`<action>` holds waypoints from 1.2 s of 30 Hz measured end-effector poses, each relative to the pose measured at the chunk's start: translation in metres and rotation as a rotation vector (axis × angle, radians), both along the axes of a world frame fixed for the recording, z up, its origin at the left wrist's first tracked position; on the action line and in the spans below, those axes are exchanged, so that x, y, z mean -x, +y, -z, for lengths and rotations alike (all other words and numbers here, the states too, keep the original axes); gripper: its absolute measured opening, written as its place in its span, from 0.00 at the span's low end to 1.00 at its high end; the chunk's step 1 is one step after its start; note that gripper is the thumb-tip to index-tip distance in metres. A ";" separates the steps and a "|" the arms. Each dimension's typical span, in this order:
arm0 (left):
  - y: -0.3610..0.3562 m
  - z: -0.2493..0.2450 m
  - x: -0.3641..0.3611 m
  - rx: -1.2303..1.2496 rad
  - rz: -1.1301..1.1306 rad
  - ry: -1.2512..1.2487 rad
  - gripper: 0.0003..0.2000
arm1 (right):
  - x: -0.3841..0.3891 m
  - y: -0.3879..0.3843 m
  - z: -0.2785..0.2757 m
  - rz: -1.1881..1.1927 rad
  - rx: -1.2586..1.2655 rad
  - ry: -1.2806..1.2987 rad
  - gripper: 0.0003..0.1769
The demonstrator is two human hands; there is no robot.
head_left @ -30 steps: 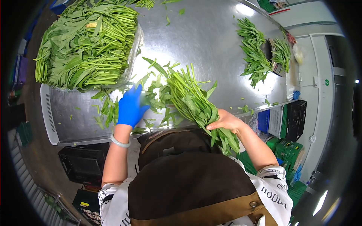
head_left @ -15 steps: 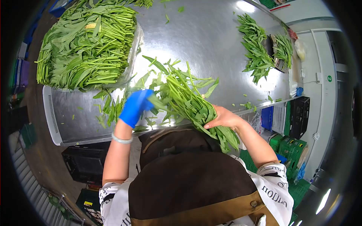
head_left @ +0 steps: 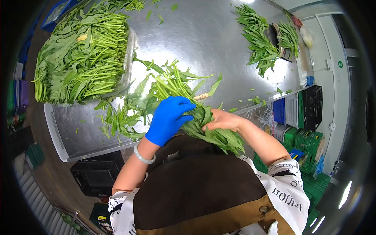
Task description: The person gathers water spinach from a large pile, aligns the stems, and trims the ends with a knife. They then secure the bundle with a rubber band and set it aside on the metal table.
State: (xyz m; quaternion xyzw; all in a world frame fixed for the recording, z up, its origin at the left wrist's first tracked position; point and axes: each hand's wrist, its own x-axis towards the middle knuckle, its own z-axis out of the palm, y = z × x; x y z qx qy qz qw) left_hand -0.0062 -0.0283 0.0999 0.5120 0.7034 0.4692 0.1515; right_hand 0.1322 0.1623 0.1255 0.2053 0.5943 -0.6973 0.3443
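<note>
The bunch of greens [head_left: 199, 117] is at the near edge of the metal table [head_left: 211, 43], in front of the dark apron [head_left: 196, 184], its leafy end reaching past that edge. Its long axis lies on a diagonal: the cut stem ends point to the far left, and the leaf tips point to the near right, towards the wearer's side. Several stems splay out of line at the far end.

The right hand [head_left: 221, 120], bare, is clamped on the leafy part, thumb laid across the top. The left hand [head_left: 169, 117], in a blue glove, is at the middle of the bunch, with fingers and thumb bent over the leaves; whether the fingertips meet on a leaf cannot be determined. A pale bracelet [head_left: 143, 156] is on the left wrist.

A small tan segmented piece [head_left: 201, 96] is just beside the stems. Loose leaves [head_left: 121, 121] are scattered to the left of the bunch. Beyond them, a large stack of greens [head_left: 82, 62] is on clear wrapping, its right-hand stem ends pointing right. Well apart, at the table's far right, further greens [head_left: 256, 35] are noted beside a dark object [head_left: 272, 35].
</note>
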 end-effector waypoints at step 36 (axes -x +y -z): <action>-0.040 -0.002 0.028 -0.037 -0.499 -0.593 0.07 | -0.012 0.010 -0.013 0.044 -0.189 0.138 0.41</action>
